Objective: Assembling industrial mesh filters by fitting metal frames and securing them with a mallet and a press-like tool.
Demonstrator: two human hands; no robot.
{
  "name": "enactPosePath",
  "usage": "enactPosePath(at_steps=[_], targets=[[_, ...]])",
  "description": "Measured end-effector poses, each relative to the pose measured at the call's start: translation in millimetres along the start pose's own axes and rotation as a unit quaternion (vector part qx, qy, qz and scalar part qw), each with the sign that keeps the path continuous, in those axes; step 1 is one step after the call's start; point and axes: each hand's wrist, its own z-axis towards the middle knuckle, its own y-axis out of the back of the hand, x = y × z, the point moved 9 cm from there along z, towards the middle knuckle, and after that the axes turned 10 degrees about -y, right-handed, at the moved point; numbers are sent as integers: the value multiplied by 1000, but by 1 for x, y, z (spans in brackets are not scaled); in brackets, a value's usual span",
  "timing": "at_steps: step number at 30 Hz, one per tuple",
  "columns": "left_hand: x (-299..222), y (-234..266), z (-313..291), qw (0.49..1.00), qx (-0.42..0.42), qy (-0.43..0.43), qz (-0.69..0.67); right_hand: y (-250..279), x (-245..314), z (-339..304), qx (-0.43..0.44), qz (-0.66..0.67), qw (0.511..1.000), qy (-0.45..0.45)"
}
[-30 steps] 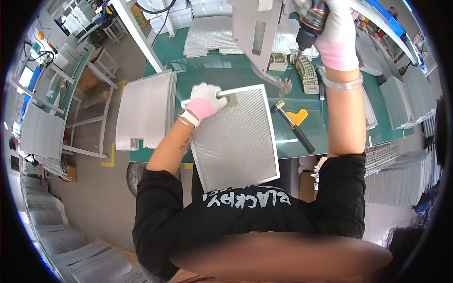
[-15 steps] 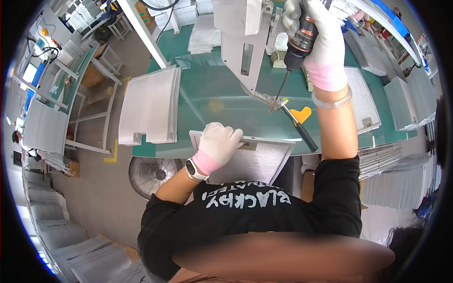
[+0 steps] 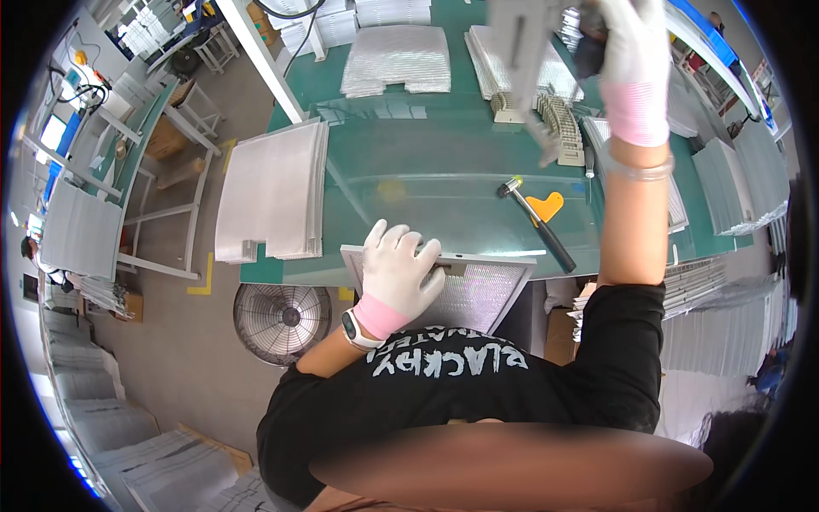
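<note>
My left hand [image 3: 397, 270], in a white glove with a pink cuff, rests on the upper edge of a framed mesh panel [image 3: 486, 294]. Its fingers are spread apart, reaching over the frame's edge. The panel tilts between my body and the table's front edge. At the far right my gloved right hand [image 3: 636, 51] is closed round a black power screwdriver [image 3: 590, 47], smeared by motion. Beside it, a white metal bracket [image 3: 514, 51] is blurred too. A mallet [image 3: 546, 229] with a black grip lies near a yellow scraper [image 3: 546, 206] on the green table [image 3: 384, 162].
A stack of silvery mesh sheets [image 3: 269, 192] stands at the left, with another stack [image 3: 397, 60] at the back. Beige connector strips [image 3: 559, 128] lie right of centre. A floor fan [image 3: 283, 320] stands below the table's front edge. A white post [image 3: 260, 60] rises at the back left.
My right hand has moved right and away with the power screwdriver, and the white bracket has swung the same way, off the mallet. My left hand's fingers have spread from a curled pose.
</note>
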Motion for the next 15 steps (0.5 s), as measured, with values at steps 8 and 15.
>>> enactPosePath(at_steps=[8, 15], targets=[[15, -26, -13, 993, 82, 78, -23, -5, 38, -71, 14, -444, 869, 218], [1, -41, -6, 994, 99, 53, 13, -45, -98, -290, 497, -399, 758, -137]])
